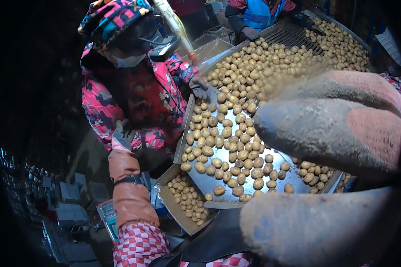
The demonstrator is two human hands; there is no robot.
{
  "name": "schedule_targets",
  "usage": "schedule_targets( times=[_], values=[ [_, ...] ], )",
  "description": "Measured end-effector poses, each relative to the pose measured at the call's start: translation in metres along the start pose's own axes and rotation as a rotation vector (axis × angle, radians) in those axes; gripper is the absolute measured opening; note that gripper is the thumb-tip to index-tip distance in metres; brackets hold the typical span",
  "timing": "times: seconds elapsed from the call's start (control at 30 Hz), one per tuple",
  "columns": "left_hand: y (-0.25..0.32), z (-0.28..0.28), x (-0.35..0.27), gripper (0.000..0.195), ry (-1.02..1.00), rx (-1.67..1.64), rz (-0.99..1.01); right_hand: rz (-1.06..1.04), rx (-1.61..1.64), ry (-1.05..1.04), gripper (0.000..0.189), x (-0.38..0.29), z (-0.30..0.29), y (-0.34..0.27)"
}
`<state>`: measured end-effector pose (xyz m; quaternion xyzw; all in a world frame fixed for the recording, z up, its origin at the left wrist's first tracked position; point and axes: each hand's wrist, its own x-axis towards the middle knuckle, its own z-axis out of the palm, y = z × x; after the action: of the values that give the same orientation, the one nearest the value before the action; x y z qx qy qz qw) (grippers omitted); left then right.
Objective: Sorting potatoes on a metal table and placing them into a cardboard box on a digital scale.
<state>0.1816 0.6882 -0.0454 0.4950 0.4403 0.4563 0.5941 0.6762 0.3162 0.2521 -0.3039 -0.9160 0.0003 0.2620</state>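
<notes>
My left hand (123,135), in a pale, soiled glove, is at the end of my outstretched arm, by the pink camouflage sleeve of a co-worker. Whether it touches the sleeve or grips anything is unclear. Very close to the camera, my right hand (284,160) fills the right side, its dirty pink-and-grey glove partly blurred. Its thumb and fingers are apart with nothing visible between them, and they cover part of the sorting table. Many potatoes (242,155) lie scattered on the metal sorting table (200,178) before me, heaped thicker towards the back.
The masked co-worker (137,96) stands left of the table, a gloved hand at its edge. Another person (260,15) in blue works at the slatted grate (280,35). A cardboard box (180,217) holds potatoes below the table, beside a scale (108,217). A pole (177,28) rises behind.
</notes>
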Motion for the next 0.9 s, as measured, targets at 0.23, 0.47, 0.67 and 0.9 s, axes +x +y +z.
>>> schedule_targets(
  times=[0.23,0.47,0.67,0.9],
  values=[
    [-0.044,-0.014,0.043,0.033,0.317,-0.195,-0.183,0.014,0.075,0.063,0.044,-0.015,-0.002,0.0],
    [-0.021,0.163,-0.055,0.038,0.117,0.302,0.272,0.28,0.262,0.14,0.045,-0.085,0.04,0.025],
    [0.037,0.23,-0.072,0.056,0.118,0.39,0.267,0.652,0.431,0.135,0.038,-0.164,0.11,0.035],
    [0.081,0.256,-0.079,0.071,0.381,0.733,0.709,0.864,0.575,0.202,0.043,-0.2,0.147,0.043]
  ],
)
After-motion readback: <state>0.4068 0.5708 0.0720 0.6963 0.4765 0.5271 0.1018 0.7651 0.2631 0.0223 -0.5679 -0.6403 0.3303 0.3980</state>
